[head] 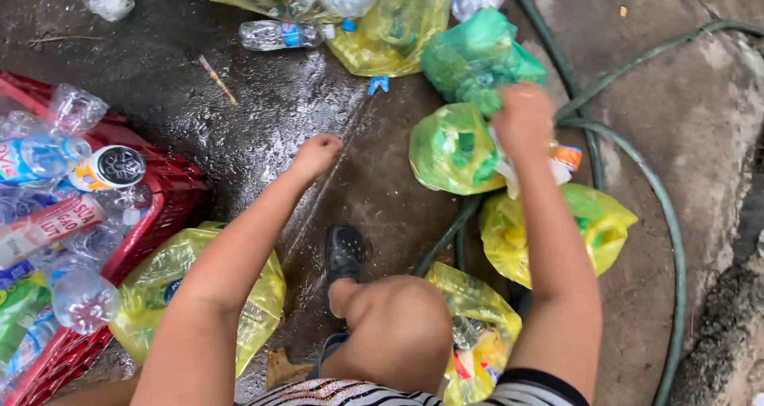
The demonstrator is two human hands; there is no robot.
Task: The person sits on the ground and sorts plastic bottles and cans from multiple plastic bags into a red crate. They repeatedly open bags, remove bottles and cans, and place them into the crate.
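My right hand [521, 115] is closed on the top of a yellow plastic bag [454, 151] stuffed with green and white rubbish, just below a green bag [477, 56]. My left hand [317, 153] hangs over the wet concrete floor with its fingers curled into a loose fist and nothing in it. My knee [398, 326] and a dark shoe [344, 253] show between the two arms.
A red plastic crate [171, 191] full of empty plastic bottles stands at the left. More yellow bags lie around: one [159, 283] by the crate, one [593, 223] at the right, one [398, 24] at the top. A green hose [672, 231] curves along the right. A loose bottle [278, 34] lies on the floor.
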